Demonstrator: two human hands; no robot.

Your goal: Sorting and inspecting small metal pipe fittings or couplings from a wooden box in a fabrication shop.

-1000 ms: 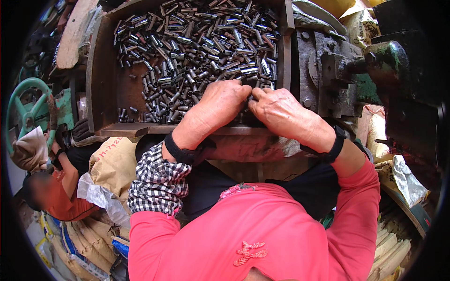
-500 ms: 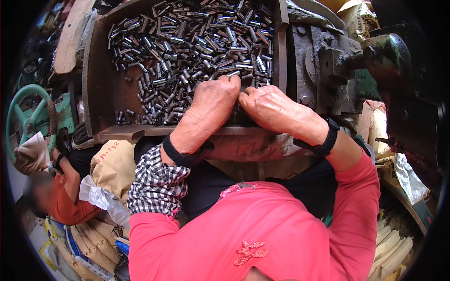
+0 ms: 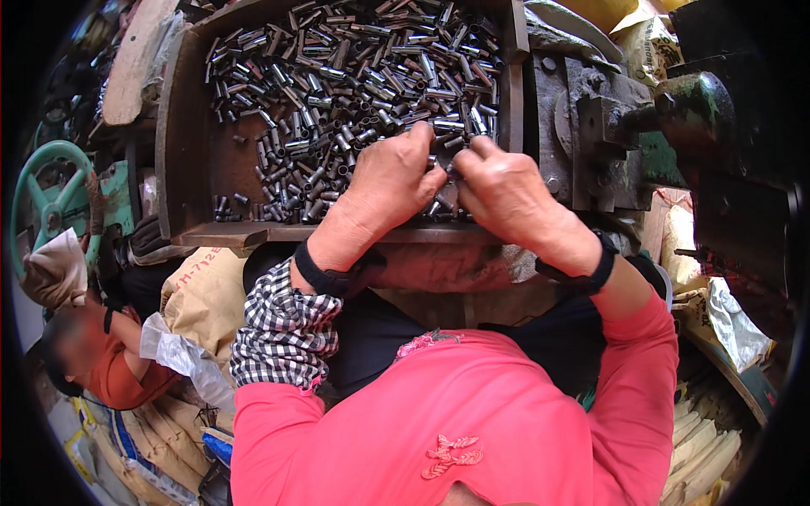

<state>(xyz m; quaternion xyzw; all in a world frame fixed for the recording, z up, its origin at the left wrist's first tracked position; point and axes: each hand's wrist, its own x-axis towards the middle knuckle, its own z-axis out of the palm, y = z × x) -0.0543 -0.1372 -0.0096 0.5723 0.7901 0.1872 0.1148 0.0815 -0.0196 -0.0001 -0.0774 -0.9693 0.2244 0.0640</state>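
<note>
Both hands have shifted slightly toward the tray's near right corner since half a second ago, staying pressed together. Fingers curled tight over a small cluster of short metal tubes (image 3: 337, 101); can't tell exactly how many are pinched. Left hand (image 3: 390, 181) knuckles up, right hand (image 3: 504, 190) touching it fingertip to fingertip. Tubes fill the rusty metal tray (image 3: 181, 152), bare patch at near left. Dark machine block (image 3: 591, 126) just right of tray. Green handwheel (image 3: 46, 198) far left, another person (image 3: 93, 363) below it.
</note>
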